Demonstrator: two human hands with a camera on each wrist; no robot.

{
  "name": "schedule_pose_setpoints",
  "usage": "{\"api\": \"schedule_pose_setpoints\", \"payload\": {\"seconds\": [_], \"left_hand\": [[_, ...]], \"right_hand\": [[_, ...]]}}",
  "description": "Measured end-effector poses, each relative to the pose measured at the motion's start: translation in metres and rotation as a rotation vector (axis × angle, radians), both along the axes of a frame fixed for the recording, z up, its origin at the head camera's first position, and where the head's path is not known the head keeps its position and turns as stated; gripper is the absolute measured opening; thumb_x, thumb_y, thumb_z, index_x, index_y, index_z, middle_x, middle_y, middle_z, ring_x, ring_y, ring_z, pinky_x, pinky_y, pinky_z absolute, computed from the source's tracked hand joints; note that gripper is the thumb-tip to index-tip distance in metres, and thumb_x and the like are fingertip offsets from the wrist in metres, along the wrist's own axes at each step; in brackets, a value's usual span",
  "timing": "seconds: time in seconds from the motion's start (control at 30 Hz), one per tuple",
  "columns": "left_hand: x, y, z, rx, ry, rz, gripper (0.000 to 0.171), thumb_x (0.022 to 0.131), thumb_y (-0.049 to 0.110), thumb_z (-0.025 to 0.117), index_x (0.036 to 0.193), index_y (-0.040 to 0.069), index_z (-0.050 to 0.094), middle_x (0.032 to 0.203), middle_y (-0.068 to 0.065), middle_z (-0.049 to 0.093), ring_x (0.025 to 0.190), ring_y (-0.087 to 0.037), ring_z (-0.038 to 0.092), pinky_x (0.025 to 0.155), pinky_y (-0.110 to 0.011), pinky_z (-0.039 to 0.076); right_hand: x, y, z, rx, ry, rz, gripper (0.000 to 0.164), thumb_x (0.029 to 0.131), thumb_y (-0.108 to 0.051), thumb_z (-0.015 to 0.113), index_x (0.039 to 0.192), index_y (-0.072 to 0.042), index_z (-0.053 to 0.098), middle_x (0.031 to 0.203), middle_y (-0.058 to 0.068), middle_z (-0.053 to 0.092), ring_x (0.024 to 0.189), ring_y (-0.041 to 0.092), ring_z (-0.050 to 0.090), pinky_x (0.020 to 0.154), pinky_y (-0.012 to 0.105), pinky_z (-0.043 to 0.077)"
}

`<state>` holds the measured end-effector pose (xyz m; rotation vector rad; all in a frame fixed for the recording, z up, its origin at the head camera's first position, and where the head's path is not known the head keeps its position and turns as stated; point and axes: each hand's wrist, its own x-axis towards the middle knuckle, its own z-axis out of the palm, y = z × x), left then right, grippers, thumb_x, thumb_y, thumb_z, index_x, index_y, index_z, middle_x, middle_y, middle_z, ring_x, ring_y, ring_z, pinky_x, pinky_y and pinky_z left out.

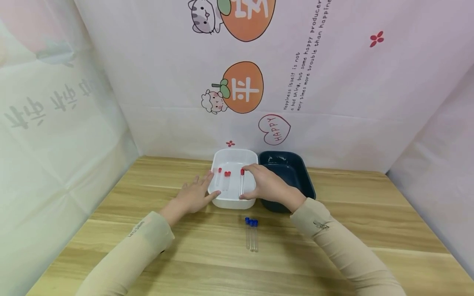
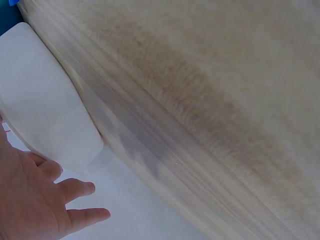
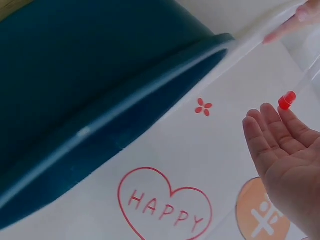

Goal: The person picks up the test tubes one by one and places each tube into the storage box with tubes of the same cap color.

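Observation:
My right hand point(image 1: 271, 185) is over the right side of a white basin point(image 1: 233, 204). Between its thumb and index fingertip it pinches a red-capped test tube point(image 1: 242, 183) end to end, the cap at the index finger. In the right wrist view, the red cap point(image 3: 287, 100) sits against the fingertips of the right hand point(image 3: 287, 150). Several more red-capped test tubes point(image 1: 227, 174) lie in the left half of the basin. My left hand point(image 1: 193, 196) rests at the basin's left rim, fingers spread; the left wrist view shows this hand point(image 2: 35, 200) beside the basin's outer wall point(image 2: 45, 90).
A dark blue basin point(image 1: 285, 164) stands right against the white one, under my right wrist. Nearer on the wooden table point(image 1: 207, 255) lie three blue-capped test tubes point(image 1: 252, 236), side by side. Printed cloth point(image 1: 166, 82) hangs behind the table.

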<state>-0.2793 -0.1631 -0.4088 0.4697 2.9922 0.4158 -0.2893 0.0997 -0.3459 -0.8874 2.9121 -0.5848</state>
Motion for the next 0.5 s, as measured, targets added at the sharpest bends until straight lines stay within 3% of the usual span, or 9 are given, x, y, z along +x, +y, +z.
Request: {"api": "schedule_pose_setpoints", "payload": {"seconds": [0.2, 0.5], "left_hand": [[-0.001, -0.001, -0.001, -0.029, 0.012, -0.003, 0.082, 0.106, 0.061, 0.038, 0.166, 0.012, 0.012, 0.17, -0.008, 0.015, 0.151, -0.048, 0.019, 0.113, -0.075, 0.016], [-0.001, 0.0, -0.001, -0.084, 0.057, -0.011, 0.081, 0.106, 0.06, 0.04, 0.165, 0.01, 0.016, 0.169, -0.008, 0.018, 0.151, -0.049, 0.019, 0.113, -0.076, 0.016]], "right_hand": [[-0.01, -0.005, -0.007, -0.011, -0.037, -0.037, 0.089, 0.082, -0.044, 0.087, 0.151, -0.005, 0.047, 0.152, 0.018, 0.048, 0.135, 0.034, 0.048, 0.11, 0.053, 0.042], [-0.025, -0.017, -0.019, -0.009, -0.045, -0.033, 0.09, 0.084, -0.043, 0.086, 0.153, -0.003, 0.045, 0.152, 0.019, 0.048, 0.133, 0.032, 0.051, 0.11, 0.051, 0.042]]}}
